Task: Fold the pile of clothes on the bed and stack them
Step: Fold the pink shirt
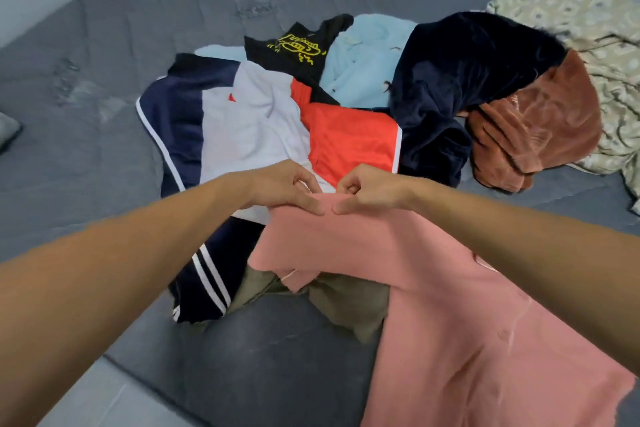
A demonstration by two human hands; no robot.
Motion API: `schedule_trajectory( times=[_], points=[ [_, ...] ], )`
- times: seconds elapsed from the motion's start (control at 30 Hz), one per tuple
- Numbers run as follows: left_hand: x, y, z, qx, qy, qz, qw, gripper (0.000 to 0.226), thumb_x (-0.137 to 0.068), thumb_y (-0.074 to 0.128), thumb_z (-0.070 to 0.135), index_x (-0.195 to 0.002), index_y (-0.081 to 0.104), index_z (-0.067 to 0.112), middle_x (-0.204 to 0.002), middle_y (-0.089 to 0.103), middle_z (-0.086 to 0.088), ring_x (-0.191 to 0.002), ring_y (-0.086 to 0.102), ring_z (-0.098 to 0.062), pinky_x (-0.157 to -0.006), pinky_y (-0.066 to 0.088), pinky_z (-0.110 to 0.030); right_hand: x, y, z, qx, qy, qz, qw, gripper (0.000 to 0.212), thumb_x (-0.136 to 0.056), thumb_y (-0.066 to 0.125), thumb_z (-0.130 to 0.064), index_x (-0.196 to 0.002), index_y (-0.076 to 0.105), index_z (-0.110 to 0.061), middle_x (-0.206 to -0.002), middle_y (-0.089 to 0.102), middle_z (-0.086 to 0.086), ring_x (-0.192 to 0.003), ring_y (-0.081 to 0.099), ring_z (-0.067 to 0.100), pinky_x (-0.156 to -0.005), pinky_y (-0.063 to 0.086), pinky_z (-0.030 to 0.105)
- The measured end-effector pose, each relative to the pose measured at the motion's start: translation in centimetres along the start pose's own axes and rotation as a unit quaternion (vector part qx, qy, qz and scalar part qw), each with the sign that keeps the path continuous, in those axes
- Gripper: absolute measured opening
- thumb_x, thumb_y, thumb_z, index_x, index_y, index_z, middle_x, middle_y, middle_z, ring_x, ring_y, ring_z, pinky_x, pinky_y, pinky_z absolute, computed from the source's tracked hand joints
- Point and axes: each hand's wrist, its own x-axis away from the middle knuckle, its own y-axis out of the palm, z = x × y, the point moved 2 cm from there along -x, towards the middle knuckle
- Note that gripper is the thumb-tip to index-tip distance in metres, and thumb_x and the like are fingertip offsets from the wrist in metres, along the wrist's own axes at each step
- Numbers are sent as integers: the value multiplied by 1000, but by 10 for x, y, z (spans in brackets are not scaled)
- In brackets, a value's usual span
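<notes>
I see both hands, left hand (291,189) and right hand (363,192), side by side pinching the pink shirt's (433,305) top edge above the bed (104,62). The black shirt (301,45) carries a yellow print whose lettering I cannot read.

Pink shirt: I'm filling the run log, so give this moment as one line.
pink shirt | edge pinched by left hand and right hand | unfolded | pile behind, unsorted

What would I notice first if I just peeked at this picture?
Two hands, the left hand and the right hand, meet in the middle and pinch the top edge of a pink shirt that spreads toward the lower right. Behind them a bright orange-red, white and navy garment lies in the messy pile on the grey bed.
</notes>
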Motion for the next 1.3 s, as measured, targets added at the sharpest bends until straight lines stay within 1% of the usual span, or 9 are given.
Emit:
schedule_trajectory(
  times=[0.1,0.23,0.37,0.5,0.6,0.67,0.77,0.97,1.3],
  points=[
    [14,-17,-19,-37,-33,-51,997,33,-71,95,41,-97,80,29,-89,79,6,-84,77,-17,-62,55,-25,-21,8,-26,14,0,-27,1000,11,-91,79,-20,-82,76,-13,-64,61,-10,-59,54,3,-57,43,18],
    [27,-33,-43,-76,-46,-121,989,21,-78,91,34,-66,76,28,-65,67,13,-55,57,-6,-55,41,-15,-44,18,-50,49,-14,-35,998,17,-94,74,-15,-78,72,-19,-68,56,-6,-62,50,6,-65,42,23],
    [45,-60,-67,-50,-18,-82,995,13,-91,79,21,-80,78,14,-78,71,1,-76,61,-6,-84,48,-24,-63,23,-64,21,-19,-28,999,15,-94,66,-6,-84,70,-17,-62,57,-12,-58,50,4,-65,42,23],
    [54,-75,-82,-59,12,-42,997,42,-99,69,44,-76,57,11,-72,44,3,-68,41,-13,-69,35,-26,-79,28,-79,17,-2,-65,998,9,-87,83,-19,-92,77,-15,-67,59,-1,-63,51,11,-64,42,26],
    [58,-82,-94,-59,16,-37,997,44,-92,76,50,-82,64,9,-70,55,6,-63,50,-10,-63,40,-20,-86,32,-89,33,-3,-78,996,9,-87,84,-28,-87,81,-20,-72,65,3,-66,56,13,-64,44,27],
    [61,-88,-105,-70,3,-64,996,23,-83,86,43,-78,73,25,-73,67,14,-65,62,-6,-65,46,-17,-89,31,-93,35,-19,-59,997,15,-94,76,-26,-82,77,-17,-69,57,1,-65,51,12,-64,42,28],
    [67,-97,-120,-100,-7,-74,992,43,-81,88,20,-54,54,23,-56,43,14,-54,38,-11,-57,31,-21,-93,31,-97,38,-36,-39,998,17,-101,66,-21,-89,70,-9,-72,56,1,-66,49,12,-68,41,29],
    [84,-122,-146,-76,-37,31,996,31,-84,86,23,-76,67,-1,-71,50,1,-67,44,-12,-68,37,-28,-109,40,-103,30,-18,47,998,22,-92,79,-25,-75,71,-15,-54,49,-12,-52,43,6,-61,40,24],
    [119,-111,-193,153,-53,268,950,29,-76,93,21,-83,70,5,-71,70,-2,-66,65,-12,-61,52,-24,-114,93,-121,202,-49,298,932,18,-84,77,-23,-80,60,-19,-81,56,-7,-78,54,19,-68,44,36]
  ],
)
